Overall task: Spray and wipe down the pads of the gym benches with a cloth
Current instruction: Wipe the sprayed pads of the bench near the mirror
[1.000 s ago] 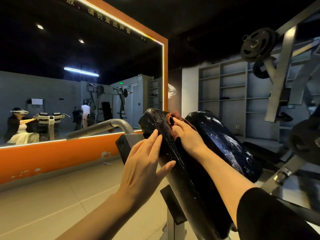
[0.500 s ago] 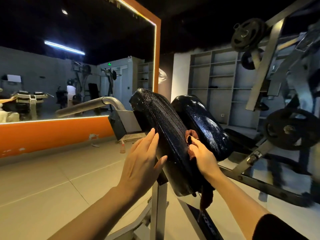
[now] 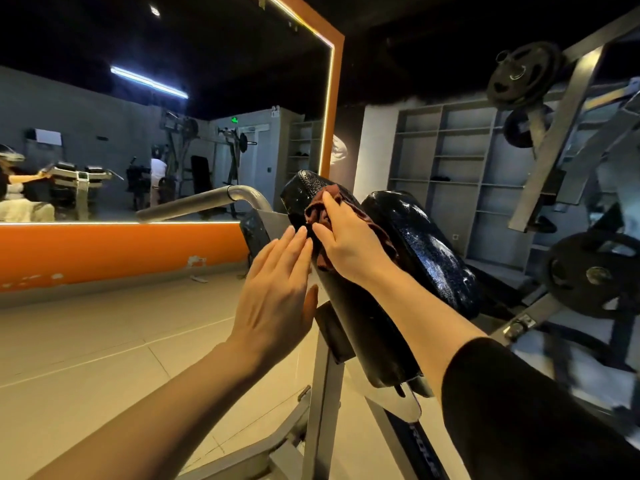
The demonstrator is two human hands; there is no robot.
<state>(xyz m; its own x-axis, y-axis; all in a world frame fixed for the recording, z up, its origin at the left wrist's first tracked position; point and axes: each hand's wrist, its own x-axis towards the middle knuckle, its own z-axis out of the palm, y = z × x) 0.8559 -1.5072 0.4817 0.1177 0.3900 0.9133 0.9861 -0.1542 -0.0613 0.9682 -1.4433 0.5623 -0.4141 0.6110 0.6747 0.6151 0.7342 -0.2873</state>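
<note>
Two glossy black bench pads stand tilted side by side on a grey metal frame. My right hand (image 3: 346,242) grips a dark red-brown cloth (image 3: 320,211) and presses it on the upper part of the left pad (image 3: 367,323). The cloth bunches under my palm and trails over the gap between the pads. My left hand (image 3: 277,299) lies flat with straight fingers against the left side of the same pad, fingertips close to the cloth. The right pad (image 3: 426,251) glistens with wet speckles. No spray bottle is in view.
A grey curved handle bar (image 3: 194,206) juts left of the pads. The grey frame post (image 3: 323,403) runs down to the tiled floor. Weight plates (image 3: 595,275) on a machine stand at right. An orange-framed wall mirror (image 3: 332,98) is behind.
My right hand has carried the cloth from low between the pads up to the upper part of the left pad. My left hand stays flat on the pad's side.
</note>
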